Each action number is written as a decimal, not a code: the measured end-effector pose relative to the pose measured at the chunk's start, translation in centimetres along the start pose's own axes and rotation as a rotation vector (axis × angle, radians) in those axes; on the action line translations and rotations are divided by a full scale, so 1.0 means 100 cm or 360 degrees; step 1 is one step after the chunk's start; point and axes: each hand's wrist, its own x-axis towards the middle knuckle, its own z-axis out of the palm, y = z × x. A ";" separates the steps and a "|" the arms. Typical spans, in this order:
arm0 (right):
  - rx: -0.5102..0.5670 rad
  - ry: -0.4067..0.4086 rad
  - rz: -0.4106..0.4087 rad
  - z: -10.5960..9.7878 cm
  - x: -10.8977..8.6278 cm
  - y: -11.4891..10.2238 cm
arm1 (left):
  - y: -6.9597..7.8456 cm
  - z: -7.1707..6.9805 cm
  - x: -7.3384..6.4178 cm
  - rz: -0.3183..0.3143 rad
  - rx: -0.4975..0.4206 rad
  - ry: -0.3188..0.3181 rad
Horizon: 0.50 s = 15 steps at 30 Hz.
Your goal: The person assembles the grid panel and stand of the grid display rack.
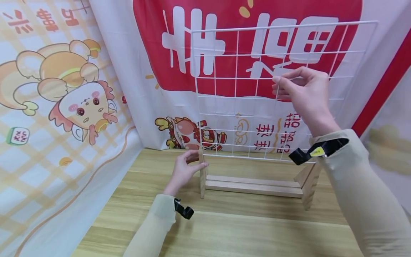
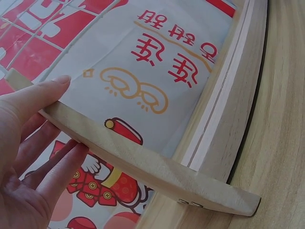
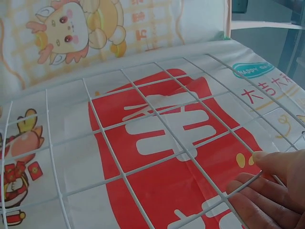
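A white wire grid panel (image 1: 236, 77) stands upright in a pale wooden stand, whose left side post (image 1: 202, 182) and crossbar (image 1: 253, 189) rest on the table. My left hand (image 1: 184, 166) holds the top of that left post. In the left wrist view, the thumb lies on one side of the wooden post (image 2: 138, 152) and the fingers on the other. Higher up and to the right, my right hand (image 1: 308, 89) pinches a wire of the grid. The right wrist view shows its thumb and fingers (image 3: 267, 191) around the wires.
The stand's right post (image 1: 309, 192) is on the wood-grain table (image 1: 244, 232). Behind the grid hangs a white cloth with a large red print (image 1: 179, 84). A second printed cloth (image 1: 118, 107) borders the table on the left.
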 end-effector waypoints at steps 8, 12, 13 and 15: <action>-0.0038 0.0009 -0.0064 0.004 -0.008 0.009 | 0.002 0.001 -0.002 0.0003 -0.0003 0.0011; -0.0028 0.0020 -0.0072 0.004 -0.011 0.012 | 0.001 0.001 -0.002 -0.0001 0.0012 0.0022; -0.0024 0.0025 -0.0077 0.004 -0.011 0.012 | 0.001 0.001 -0.002 -0.0004 0.0013 0.0025; -0.0015 0.0033 -0.0088 0.004 -0.012 0.013 | 0.001 0.001 -0.001 -0.0005 0.0016 0.0023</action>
